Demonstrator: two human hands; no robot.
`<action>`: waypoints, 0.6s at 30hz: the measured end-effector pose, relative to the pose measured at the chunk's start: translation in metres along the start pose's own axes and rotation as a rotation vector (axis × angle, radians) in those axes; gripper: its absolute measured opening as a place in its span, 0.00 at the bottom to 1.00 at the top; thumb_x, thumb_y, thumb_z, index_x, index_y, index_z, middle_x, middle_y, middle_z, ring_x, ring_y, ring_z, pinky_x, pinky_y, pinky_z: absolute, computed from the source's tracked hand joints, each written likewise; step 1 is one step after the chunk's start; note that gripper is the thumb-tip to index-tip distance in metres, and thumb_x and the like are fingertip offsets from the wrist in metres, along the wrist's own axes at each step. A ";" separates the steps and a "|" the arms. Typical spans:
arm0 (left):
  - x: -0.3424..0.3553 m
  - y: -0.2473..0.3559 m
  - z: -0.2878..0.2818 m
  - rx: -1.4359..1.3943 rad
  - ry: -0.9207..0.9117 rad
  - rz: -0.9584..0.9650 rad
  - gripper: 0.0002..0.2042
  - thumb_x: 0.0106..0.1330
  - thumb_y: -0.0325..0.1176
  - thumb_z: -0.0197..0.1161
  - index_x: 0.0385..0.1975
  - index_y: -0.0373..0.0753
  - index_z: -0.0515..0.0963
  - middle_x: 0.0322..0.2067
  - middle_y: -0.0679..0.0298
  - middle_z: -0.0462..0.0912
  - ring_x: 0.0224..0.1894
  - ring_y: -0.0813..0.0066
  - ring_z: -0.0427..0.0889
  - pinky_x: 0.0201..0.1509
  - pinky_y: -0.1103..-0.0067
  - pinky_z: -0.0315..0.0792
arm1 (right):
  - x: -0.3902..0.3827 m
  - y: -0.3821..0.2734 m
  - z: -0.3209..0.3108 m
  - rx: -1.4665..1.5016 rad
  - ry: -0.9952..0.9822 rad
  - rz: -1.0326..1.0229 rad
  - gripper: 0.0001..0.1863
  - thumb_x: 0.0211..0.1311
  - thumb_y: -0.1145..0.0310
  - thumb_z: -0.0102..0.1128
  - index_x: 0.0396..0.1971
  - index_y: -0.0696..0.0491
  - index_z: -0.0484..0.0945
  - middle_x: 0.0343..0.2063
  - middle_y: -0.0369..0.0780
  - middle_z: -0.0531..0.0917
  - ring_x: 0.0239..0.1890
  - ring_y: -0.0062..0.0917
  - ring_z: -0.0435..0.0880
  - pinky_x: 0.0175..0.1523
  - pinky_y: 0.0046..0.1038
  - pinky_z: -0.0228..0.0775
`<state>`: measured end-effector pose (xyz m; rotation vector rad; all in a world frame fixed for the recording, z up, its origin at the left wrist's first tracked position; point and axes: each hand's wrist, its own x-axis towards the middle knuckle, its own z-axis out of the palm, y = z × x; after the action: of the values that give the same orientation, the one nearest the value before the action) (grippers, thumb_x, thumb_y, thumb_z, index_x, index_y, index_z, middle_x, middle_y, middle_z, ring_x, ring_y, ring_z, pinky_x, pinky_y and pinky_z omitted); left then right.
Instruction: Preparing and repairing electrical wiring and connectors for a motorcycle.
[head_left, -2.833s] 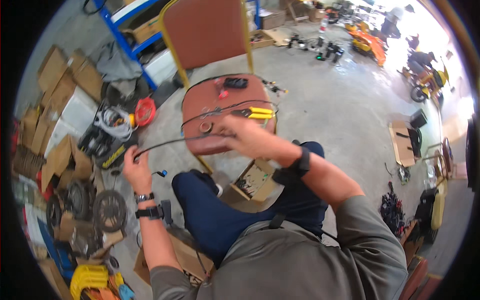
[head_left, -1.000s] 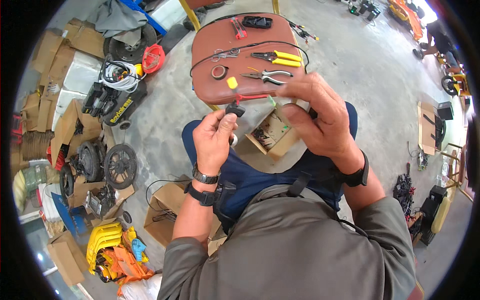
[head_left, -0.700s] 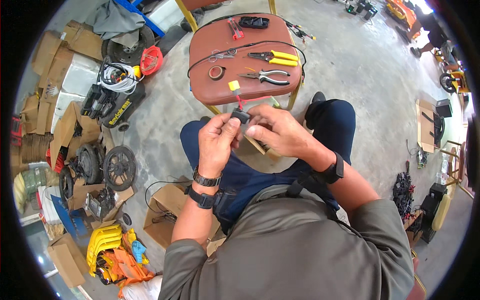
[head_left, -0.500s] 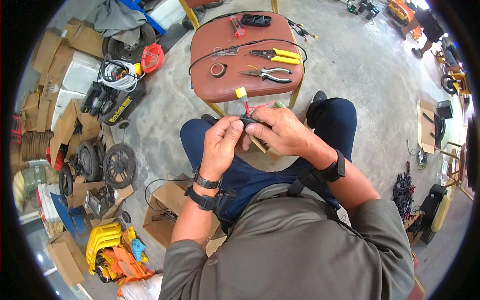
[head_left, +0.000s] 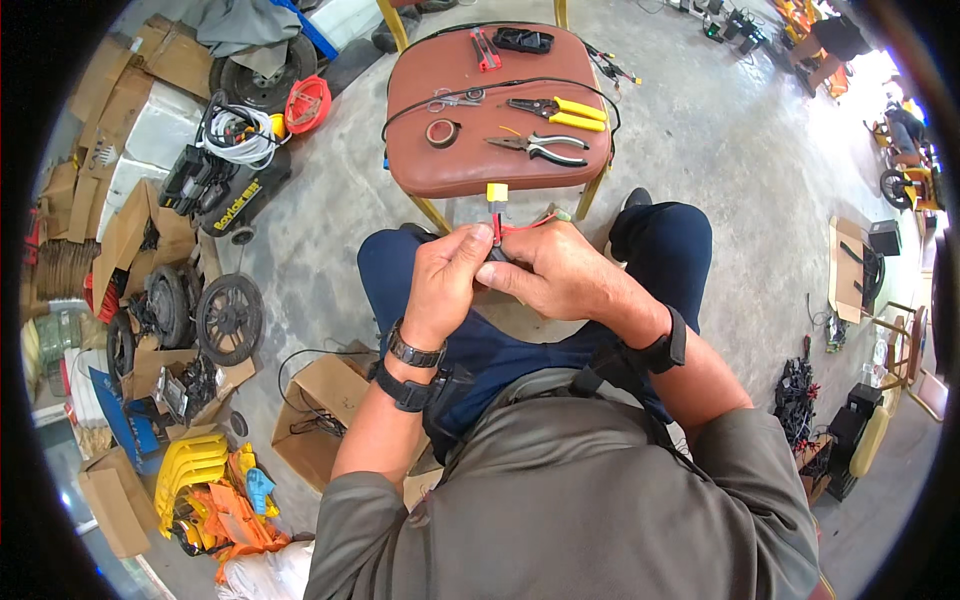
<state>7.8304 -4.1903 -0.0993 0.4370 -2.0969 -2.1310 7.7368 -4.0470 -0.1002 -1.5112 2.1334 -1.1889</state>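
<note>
A short cable with a yellow connector (head_left: 497,192) stands up between my hands, in front of the chair's edge. Its red wire (head_left: 520,228) runs off to the right, toward a small greenish piece (head_left: 561,214) just beyond my right knuckles. My left hand (head_left: 446,275) is closed, thumb and fingers pinching the dark part of the cable (head_left: 497,252). From the other side my right hand (head_left: 565,268) is closed on that same part, its thumb pointing left. The fingers hide most of the dark part.
On the brown chair seat (head_left: 420,172) lie pliers (head_left: 555,150), wire strippers (head_left: 578,113), scissors (head_left: 457,98), a tape roll (head_left: 442,133), a red-handled tool (head_left: 486,50) and a black cable (head_left: 500,88). Cardboard boxes (head_left: 325,400) and wheels (head_left: 229,320) stand at left. Another person (head_left: 830,45) is far right.
The yellow connector has shifted slightly right and down, from leaning to nearly upright. My fingers have moved a little on the dark part. The whole view has shifted slightly.
</note>
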 end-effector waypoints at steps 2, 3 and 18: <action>-0.001 -0.002 -0.005 -0.025 -0.047 -0.074 0.21 0.68 0.47 0.49 0.38 0.33 0.79 0.16 0.73 0.70 0.17 0.87 0.65 0.19 0.87 0.57 | -0.001 -0.003 0.007 0.015 0.105 -0.025 0.15 0.53 0.63 0.61 0.18 0.57 0.69 0.16 0.46 0.74 0.21 0.43 0.74 0.26 0.37 0.64; -0.003 -0.003 -0.006 -0.028 -0.043 -0.065 0.21 0.68 0.47 0.49 0.38 0.33 0.79 0.16 0.73 0.70 0.17 0.87 0.65 0.19 0.87 0.57 | -0.003 -0.006 0.008 0.023 0.104 -0.035 0.15 0.53 0.63 0.61 0.18 0.57 0.69 0.16 0.46 0.74 0.21 0.43 0.74 0.26 0.37 0.64; -0.010 -0.006 -0.017 -0.386 -0.128 -0.122 0.25 0.67 0.50 0.49 0.43 0.30 0.75 0.13 0.70 0.70 0.11 0.86 0.62 0.14 0.88 0.54 | 0.007 -0.017 0.009 -0.095 0.099 -0.220 0.13 0.51 0.65 0.62 0.20 0.55 0.68 0.18 0.44 0.74 0.23 0.42 0.75 0.28 0.37 0.65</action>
<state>7.8451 -4.2039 -0.1040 0.3984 -1.6886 -2.6196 7.7511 -4.0591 -0.0917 -1.8034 2.1579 -1.2744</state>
